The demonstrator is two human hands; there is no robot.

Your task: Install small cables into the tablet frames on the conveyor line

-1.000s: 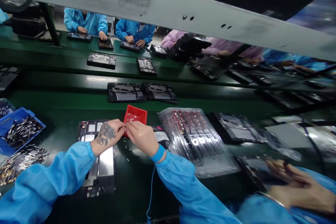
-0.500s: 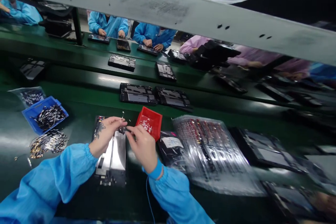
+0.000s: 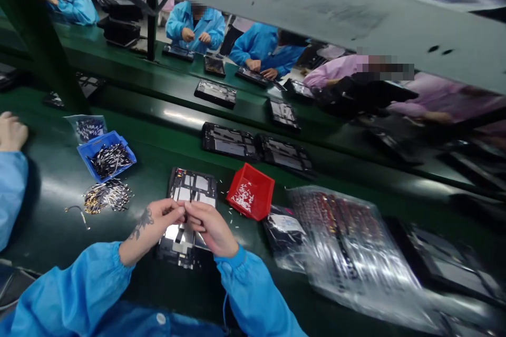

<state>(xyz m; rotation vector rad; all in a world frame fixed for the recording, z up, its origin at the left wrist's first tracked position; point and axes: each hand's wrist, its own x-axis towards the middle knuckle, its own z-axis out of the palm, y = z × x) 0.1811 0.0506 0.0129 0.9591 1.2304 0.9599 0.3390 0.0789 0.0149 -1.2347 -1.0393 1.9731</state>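
Pinching a small dark part (image 3: 186, 215) between fingertips of left hand (image 3: 163, 216) and right hand (image 3: 211, 225), grip of each clamped on it; mostly hidden by fingers. Held over the middle of an opened tablet (image 3: 173, 233), lying on the green tabletop (image 3: 51, 195). Just right of tablet: red bin (image 3: 262, 195) with white bits (image 3: 242, 197) inside, a few strewn beside it. Farther right, black bag (image 3: 285, 224) with white label, then clear plastic packaging (image 3: 356, 258). At left, blue bin (image 3: 87, 159) of short cables (image 3: 110, 159); nearer, a loose cable pile (image 3: 108, 197). At far left edge, a co-worker's hand (image 3: 11, 131). Beyond red bin, two tablets (image 3: 229, 142) side by side.
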